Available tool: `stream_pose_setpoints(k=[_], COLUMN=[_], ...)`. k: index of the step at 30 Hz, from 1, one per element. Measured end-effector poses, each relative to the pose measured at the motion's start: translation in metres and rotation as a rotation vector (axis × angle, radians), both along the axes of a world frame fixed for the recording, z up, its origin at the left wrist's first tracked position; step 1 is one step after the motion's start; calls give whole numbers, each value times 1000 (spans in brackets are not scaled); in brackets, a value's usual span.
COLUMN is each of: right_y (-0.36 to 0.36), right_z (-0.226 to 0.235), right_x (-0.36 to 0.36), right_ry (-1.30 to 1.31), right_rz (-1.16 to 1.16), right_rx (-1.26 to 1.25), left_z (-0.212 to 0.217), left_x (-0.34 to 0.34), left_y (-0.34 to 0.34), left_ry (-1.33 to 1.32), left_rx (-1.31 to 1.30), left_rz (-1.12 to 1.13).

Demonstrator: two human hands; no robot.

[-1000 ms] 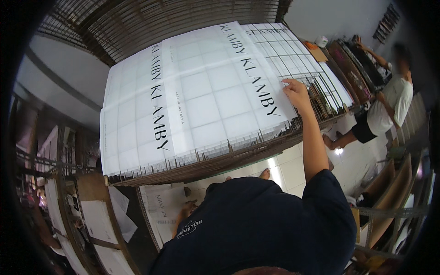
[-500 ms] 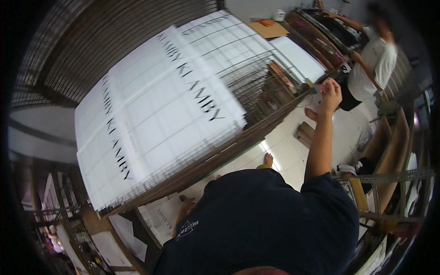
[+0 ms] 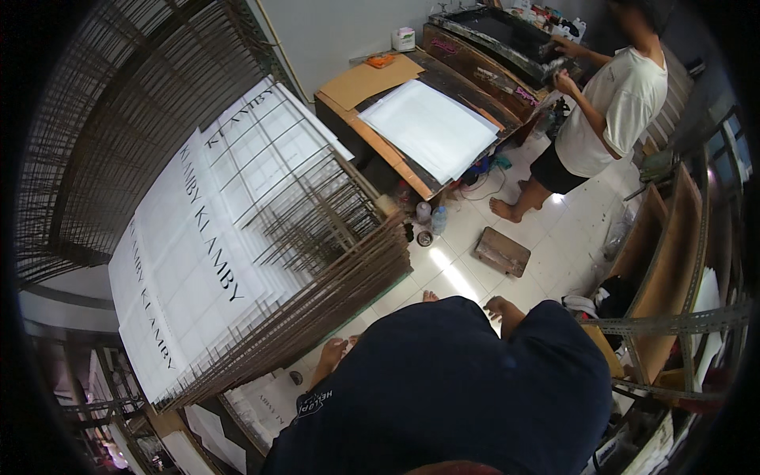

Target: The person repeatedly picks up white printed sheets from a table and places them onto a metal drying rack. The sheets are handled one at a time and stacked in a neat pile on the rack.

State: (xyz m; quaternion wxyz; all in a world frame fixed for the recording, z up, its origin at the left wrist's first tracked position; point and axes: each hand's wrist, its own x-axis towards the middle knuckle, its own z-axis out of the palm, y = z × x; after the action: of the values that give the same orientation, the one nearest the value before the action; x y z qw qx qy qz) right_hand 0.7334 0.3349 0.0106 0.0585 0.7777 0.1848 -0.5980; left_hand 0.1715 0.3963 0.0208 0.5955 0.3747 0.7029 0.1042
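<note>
Right hand (image 3: 503, 307): low at 5 o'clock, fingers loosely curled, empty, largely hidden behind dark shirt (image 3: 451, 388). Left hand (image 3: 332, 352): at 6–7 o'clock, partly hidden, grip indeterminate, just beside wire drying rack (image 3: 332, 261). Printed white sheet (image 3: 190, 253) lies on rack, 9 o'clock.

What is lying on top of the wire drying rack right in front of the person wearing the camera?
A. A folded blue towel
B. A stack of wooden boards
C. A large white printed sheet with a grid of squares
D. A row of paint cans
C: a large white sheet with black lettering and a grid of squares lies on the wire drying rack.
</note>
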Motion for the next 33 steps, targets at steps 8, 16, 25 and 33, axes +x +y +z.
stream_pose_setpoints(k=[8,16,25,33], right_y=[48,171,271,338], right_z=[-28,48,106,194], right_x=[148,132,139,107], right_ry=[-524,91,285,502], right_rz=[-135,-703,-1060,-1252], right_rx=[620,901,981,1188], left_z=[46,42,31,47], left_x=[72,67,46,45], left_y=[34,29,-40,-91], left_ry=[193,227,217,362], left_rx=[37,-6,238,14], left_rz=[-224,-128,-339,-197])
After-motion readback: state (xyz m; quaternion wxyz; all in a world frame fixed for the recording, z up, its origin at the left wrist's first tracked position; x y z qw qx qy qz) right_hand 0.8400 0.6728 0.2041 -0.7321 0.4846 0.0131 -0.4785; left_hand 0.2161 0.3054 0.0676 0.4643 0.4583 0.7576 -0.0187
